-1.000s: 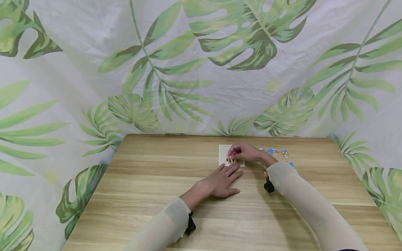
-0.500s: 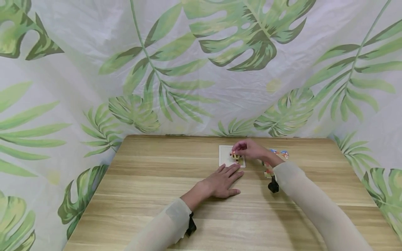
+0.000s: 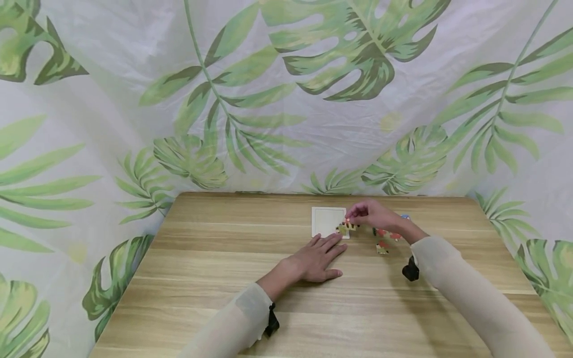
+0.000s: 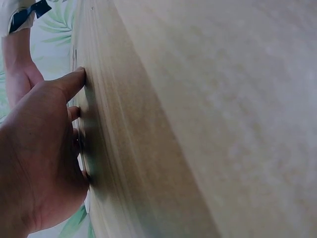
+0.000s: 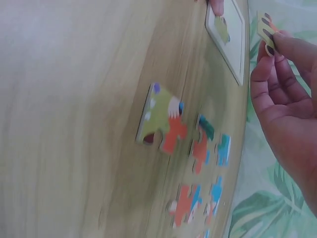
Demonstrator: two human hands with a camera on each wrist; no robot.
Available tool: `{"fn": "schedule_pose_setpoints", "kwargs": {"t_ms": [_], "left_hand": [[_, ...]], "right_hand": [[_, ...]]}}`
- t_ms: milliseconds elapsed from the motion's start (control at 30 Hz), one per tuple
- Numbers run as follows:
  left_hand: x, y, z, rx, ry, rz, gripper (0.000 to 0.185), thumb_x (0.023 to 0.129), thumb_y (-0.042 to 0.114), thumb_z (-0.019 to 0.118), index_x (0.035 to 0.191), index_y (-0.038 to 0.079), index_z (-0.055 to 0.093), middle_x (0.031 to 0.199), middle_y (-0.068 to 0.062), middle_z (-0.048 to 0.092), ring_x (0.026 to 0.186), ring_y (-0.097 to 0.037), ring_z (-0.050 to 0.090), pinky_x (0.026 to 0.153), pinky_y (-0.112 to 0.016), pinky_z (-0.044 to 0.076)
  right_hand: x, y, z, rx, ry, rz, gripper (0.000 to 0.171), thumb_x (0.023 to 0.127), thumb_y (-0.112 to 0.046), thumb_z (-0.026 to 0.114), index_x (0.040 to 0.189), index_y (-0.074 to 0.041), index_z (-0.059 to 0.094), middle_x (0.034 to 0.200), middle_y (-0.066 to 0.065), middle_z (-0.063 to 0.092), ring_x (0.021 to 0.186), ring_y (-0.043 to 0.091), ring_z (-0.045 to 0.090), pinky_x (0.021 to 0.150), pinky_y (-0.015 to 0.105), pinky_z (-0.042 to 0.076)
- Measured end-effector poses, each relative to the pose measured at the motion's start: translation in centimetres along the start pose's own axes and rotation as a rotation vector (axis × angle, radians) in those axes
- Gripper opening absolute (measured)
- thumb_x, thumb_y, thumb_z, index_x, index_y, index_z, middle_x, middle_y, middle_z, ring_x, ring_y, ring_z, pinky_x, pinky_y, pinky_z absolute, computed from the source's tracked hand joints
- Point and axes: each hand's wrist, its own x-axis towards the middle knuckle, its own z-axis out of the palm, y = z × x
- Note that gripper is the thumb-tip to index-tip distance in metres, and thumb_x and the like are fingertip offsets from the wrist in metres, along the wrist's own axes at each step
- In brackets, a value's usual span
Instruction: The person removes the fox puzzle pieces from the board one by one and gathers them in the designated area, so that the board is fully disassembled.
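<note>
Since a second ago the right hand (image 3: 378, 216) has drawn back rightward off the tray with the striped puzzle piece (image 3: 346, 227), which was over the tray's near edge and now hangs just past its right edge, above the bench (image 3: 215, 268). The left hand (image 3: 315, 258) has not moved.

The left hand lies flat on the pale wood-grain bench, fingers (image 3: 332, 242) straight and slightly spread, their tips at the near edge of the tray. The puzzle tray (image 3: 326, 219) is one thin, white, square board with a raised rim; the right wrist view shows a green patch inside it (image 5: 222, 29).

The right hand's fingers (image 5: 277, 74) pinch the flat, yellowish cardboard piece (image 5: 265, 30), marked with dark stripes, by its edge. To its right, loose knobbed jigsaw pieces lie flat on the bench: one larger joined green-and-orange cluster (image 5: 161, 119) and about five smaller orange-and-blue pieces (image 5: 208, 144) close together. A leaf-printed cloth (image 3: 286, 89) hangs behind.
</note>
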Motion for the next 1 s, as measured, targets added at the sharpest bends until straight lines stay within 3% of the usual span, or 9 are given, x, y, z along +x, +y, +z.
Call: {"fn": "schedule_pose_setpoints", "kwargs": {"t_ms": [200,500,667,900,1000], "left_hand": [[-0.2,0.1,-0.1,-0.019,0.006,-0.004,0.075,0.11,0.06,0.04,0.172,0.021,0.02,0.179,-0.006,0.009,0.165,-0.02,0.007,0.132,-0.048,0.014],[0.1,-0.3,0.6,-0.048,0.006,-0.002,0.077,0.11,0.061,0.041,0.172,0.022,0.018,0.18,-0.005,0.006,0.165,-0.019,0.004,0.133,-0.048,0.01],[0.0,-0.1,0.4,-0.04,0.02,-0.003,0.076,0.11,0.06,0.042,0.171,0.021,0.02,0.179,-0.004,0.008,0.165,-0.018,0.006,0.133,-0.048,0.012],[-0.1,-0.1,0.3,-0.052,0.013,-0.001,0.075,0.11,0.059,0.041,0.172,0.022,0.019,0.179,-0.004,0.007,0.165,-0.017,0.005,0.133,-0.047,0.011],[-0.1,-0.1,0.3,-0.055,0.011,0.0,0.075,0.11,0.059,0.041,0.172,0.021,0.019,0.179,-0.005,0.007,0.165,-0.018,0.005,0.133,-0.047,0.011]], "right_hand": [[-1.3,0.5,-0.7,-0.019,-0.01,0.008,0.018,0.104,-0.006,0.068,0.119,0.002,0.073,0.114,0.017,0.076,0.096,0.018,0.069,0.087,0.041,0.059],[-3.0,1.1,-1.6,-0.081,-0.022,-0.015,0.015,0.103,-0.008,0.07,0.115,-0.002,0.076,0.11,0.014,0.078,0.092,0.029,0.07,0.079,0.04,0.06],[-4.2,1.4,-2.0,-0.086,-0.026,0.011,0.014,0.103,-0.009,0.071,0.114,-0.004,0.077,0.108,0.013,0.077,0.089,0.021,0.069,0.078,0.038,0.06],[-5.9,2.3,-2.6,-0.097,-0.028,0.013,0.012,0.102,-0.006,0.071,0.111,-0.002,0.078,0.097,0.015,0.076,0.068,0.011,0.056,0.057,0.025,0.048],[-6.7,2.8,-2.9,-0.097,-0.029,-0.007,0.011,0.1,-0.004,0.071,0.109,-0.001,0.078,0.097,0.017,0.075,0.072,0.009,0.058,0.062,0.026,0.052]]}}
